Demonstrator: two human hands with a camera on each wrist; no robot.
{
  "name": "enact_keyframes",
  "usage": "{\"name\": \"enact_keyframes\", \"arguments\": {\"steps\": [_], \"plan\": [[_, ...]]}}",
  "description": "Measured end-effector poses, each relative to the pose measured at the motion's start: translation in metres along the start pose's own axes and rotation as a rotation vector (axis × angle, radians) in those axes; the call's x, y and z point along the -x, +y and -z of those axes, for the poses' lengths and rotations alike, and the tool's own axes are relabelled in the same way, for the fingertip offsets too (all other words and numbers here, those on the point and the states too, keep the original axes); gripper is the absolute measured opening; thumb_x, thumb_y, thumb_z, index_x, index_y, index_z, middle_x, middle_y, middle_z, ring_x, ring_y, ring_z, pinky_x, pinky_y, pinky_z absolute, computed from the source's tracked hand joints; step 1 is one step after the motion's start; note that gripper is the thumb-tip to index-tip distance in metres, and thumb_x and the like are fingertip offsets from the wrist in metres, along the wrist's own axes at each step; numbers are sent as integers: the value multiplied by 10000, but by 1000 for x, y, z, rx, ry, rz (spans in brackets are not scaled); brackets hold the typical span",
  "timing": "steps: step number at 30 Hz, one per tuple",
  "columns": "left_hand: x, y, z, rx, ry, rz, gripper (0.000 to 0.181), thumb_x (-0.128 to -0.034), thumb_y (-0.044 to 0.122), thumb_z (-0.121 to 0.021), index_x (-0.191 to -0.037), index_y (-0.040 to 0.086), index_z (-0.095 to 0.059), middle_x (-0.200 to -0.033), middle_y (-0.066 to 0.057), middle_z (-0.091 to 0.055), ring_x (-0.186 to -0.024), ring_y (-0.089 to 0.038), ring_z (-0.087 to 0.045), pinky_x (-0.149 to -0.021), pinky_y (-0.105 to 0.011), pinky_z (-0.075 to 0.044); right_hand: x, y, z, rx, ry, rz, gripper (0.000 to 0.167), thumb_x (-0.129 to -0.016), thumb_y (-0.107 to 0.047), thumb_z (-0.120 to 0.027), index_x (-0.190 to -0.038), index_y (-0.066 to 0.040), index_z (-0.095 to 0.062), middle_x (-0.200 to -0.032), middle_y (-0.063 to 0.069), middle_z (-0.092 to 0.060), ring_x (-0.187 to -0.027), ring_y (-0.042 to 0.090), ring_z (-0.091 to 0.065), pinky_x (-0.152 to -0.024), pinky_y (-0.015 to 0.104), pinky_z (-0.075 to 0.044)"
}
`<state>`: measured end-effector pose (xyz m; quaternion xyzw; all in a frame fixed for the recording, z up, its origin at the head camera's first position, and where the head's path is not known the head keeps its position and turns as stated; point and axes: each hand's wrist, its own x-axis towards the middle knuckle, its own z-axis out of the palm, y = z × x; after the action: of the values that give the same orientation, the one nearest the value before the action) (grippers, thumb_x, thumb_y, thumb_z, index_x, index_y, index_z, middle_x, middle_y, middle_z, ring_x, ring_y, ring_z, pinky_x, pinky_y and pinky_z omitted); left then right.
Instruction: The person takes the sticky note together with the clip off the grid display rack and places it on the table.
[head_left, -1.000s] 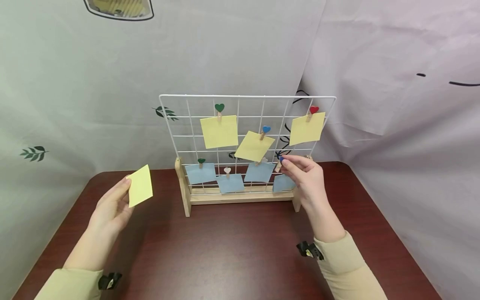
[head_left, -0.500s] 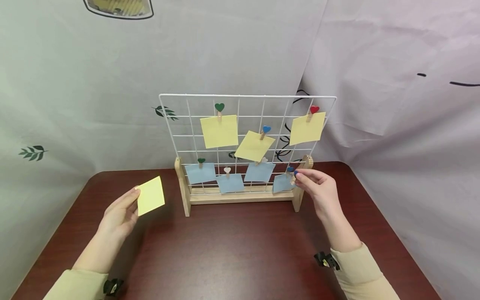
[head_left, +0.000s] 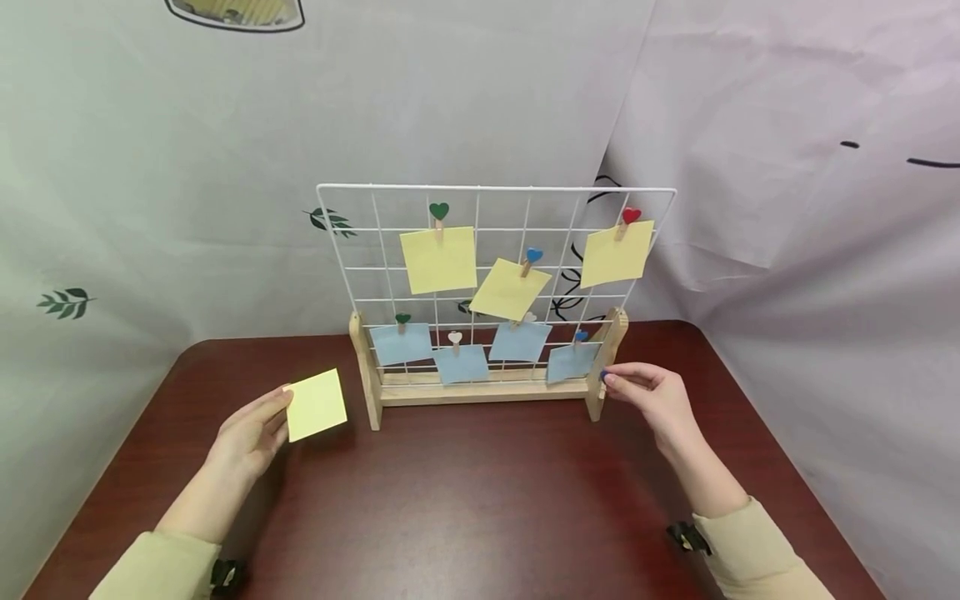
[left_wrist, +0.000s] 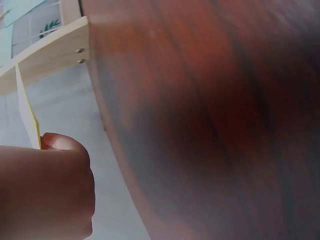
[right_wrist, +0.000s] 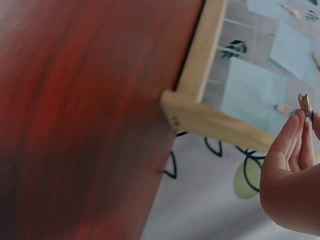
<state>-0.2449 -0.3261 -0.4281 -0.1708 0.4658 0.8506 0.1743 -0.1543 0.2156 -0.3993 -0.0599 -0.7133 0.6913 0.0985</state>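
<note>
On the left of the head view my left hand (head_left: 251,435) pinches a square yellow sticky note (head_left: 317,407) by its left edge, over the table. My right hand (head_left: 654,402) holds a small wooden clothespin (right_wrist: 304,102) with a dark blue head between thumb and fingertips, beside the right foot of the wire grid stand (head_left: 483,393). On the white grid (head_left: 498,189), yellow notes (head_left: 439,262) hang from heart-topped clothespins, green, blue and red. Below them, several light blue notes (head_left: 461,365) are clipped along the bottom.
The dark red-brown table (head_left: 450,500) spreads beneath both hands. Behind the grid hangs a pale printed cloth (head_left: 465,100), with folds on the right. A wooden side foot (head_left: 613,337) of the stand is close to the right hand.
My right hand has moved down and to the right with the clothespin, away from the grid's lower right. My left hand has shifted right and down, and its note now faces the camera more squarely.
</note>
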Motion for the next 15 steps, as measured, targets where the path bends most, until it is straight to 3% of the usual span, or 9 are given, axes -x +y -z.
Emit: {"name": "enact_keyframes", "arguments": {"steps": [5, 11, 15], "plan": [[-5, -1, 2, -149, 83, 33, 406, -1056, 50, -613, -762, 252, -807, -856, 184, -749, -842, 18, -703, -779, -162, -598, -1, 8, 13, 76, 12, -23, 103, -965, 9, -749, -1046, -7, -811, -834, -129, -804, -752, 36, -777, -763, 223, -666], [-7, -4, 3, -280, 124, 8, 399, -1033, 71, -670, -740, 308, -802, -816, 217, -748, -799, 47, -715, -758, -143, -608, -6, 21, 25, 150, 17, -59, 231, -975, -18, -746, -1146, 137, -743, -829, -171, -791, -763, 28, -778, -771, 217, -664], [-10, -6, 5, -353, 130, -26, 405, -1026, 72, -686, -739, 336, -795, -804, 229, -742, -783, 60, -716, -747, -138, -604, -10, 28, 31, 215, -6, -96, 311, -983, -41, -741, -1209, 171, -703, -839, -191, -782, -789, 28, -774, -797, 230, -664]]}}
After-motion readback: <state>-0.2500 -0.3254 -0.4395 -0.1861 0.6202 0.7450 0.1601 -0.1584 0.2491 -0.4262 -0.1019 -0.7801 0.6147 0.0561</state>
